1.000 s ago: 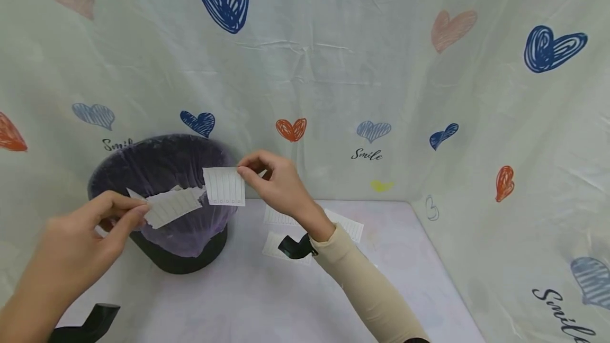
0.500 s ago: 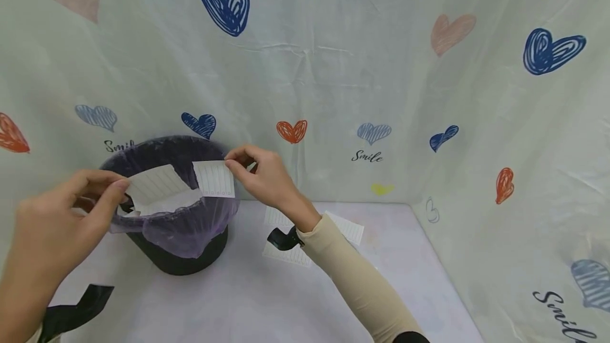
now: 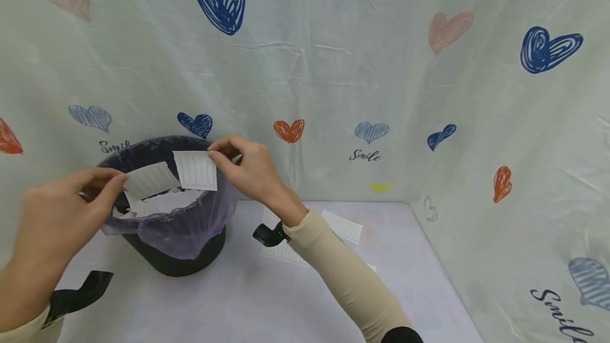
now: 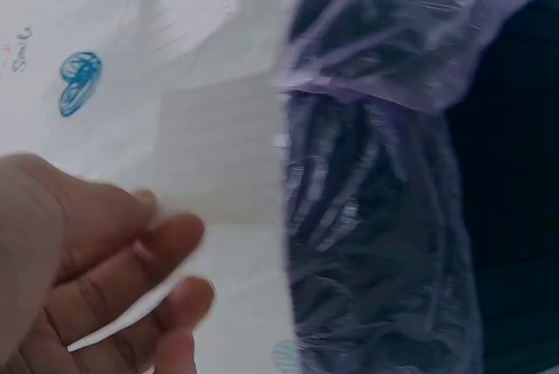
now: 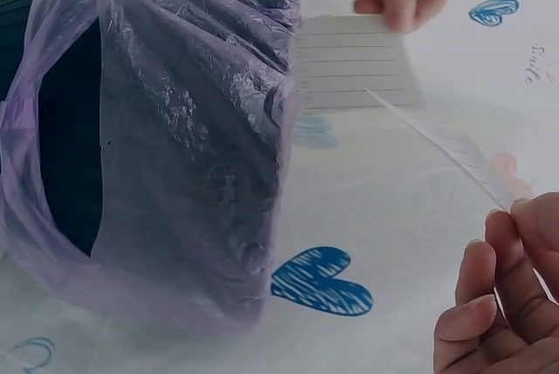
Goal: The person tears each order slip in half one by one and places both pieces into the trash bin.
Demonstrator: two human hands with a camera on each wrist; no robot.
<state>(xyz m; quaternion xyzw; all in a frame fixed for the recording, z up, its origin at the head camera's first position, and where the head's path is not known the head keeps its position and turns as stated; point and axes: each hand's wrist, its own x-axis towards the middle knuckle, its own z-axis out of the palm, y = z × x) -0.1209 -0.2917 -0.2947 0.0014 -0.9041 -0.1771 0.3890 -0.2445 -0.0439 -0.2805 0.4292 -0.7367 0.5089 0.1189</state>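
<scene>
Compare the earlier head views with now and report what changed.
The right hand and the lined paper slip it pinches have moved left and slightly up in the head view, farther across the mouth of the bin. The left hand and its paper piece have shifted up and left. Neither hand has let go. The bin and the sheets on the table stayed put.
</scene>
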